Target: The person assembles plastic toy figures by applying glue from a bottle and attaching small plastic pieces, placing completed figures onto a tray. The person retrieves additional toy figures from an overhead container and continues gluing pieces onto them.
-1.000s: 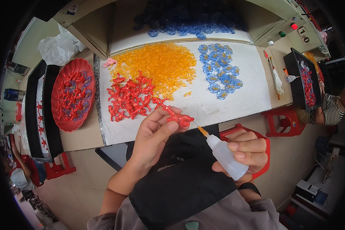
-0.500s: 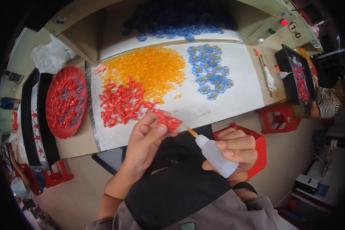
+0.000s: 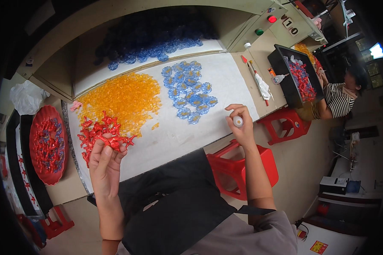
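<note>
We noted the right hand (image 3: 244,131) had drawn away from the left hand (image 3: 106,165), its grip curled around a white bottle (image 3: 238,122); the left grip pinched a red figure (image 3: 116,143) beside the red pile (image 3: 88,137).

The figurine (image 3: 119,142) in your left grip (image 3: 107,168) is red; the heap (image 3: 123,100) beyond it is translucent amber; rightward, flower-shaped pieces (image 3: 195,99) show blue with amber centres.

Red figures (image 3: 90,132) on white sheet (image 3: 174,138)
</note>
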`<state>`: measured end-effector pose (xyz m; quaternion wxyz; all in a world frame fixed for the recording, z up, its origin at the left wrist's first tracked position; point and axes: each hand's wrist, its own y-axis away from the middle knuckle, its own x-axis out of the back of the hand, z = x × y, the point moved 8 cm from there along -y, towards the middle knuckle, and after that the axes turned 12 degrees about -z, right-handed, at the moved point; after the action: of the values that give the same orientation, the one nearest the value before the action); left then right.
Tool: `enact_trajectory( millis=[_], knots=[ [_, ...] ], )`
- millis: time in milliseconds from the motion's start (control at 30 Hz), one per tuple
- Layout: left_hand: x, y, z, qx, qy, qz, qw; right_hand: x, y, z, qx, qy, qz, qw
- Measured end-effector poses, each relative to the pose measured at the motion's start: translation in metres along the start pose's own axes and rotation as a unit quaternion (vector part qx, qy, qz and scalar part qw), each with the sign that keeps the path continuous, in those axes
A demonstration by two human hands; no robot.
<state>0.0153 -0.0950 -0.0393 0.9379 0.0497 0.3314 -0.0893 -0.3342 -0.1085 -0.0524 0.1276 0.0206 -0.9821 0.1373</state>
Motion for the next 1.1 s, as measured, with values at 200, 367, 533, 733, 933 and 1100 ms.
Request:
enact_trajectory(
  millis=[200, 367, 533, 733, 933, 1100],
  knots=[
    [-0.007, 0.003, -0.010, 0.024, -0.026, 0.009, 0.999, -0.029, -0.029, -0.004, 0.059, 0.388, -0.213, 0.895],
    [-0.013, 0.002, -0.018, 0.039, -0.028, 0.005, 0.999, -0.029, -0.029, -0.004, 0.101, 0.414, -0.187, 0.885],
    [-0.019, -0.001, -0.031, 0.073, 0.005, -0.027, 0.997, -0.016, -0.018, -0.003, 0.110, 0.346, -0.107, 0.925],
    [-0.037, -0.004, -0.042, 0.136, 0.074, -0.101, 0.983, -0.060, -0.005, -0.073, 0.080, 0.027, -0.137, 0.987],
    [-0.050, 0.005, -0.036, 0.169, 0.103, -0.137, 0.971, -0.120, -0.015, -0.110, 0.089, -0.201, -0.311, 0.925],
    [-0.050, 0.013, -0.033, 0.198, 0.101, -0.174, 0.959, -0.142, -0.021, -0.130, 0.107, -0.116, -0.376, 0.913]
  ],
)
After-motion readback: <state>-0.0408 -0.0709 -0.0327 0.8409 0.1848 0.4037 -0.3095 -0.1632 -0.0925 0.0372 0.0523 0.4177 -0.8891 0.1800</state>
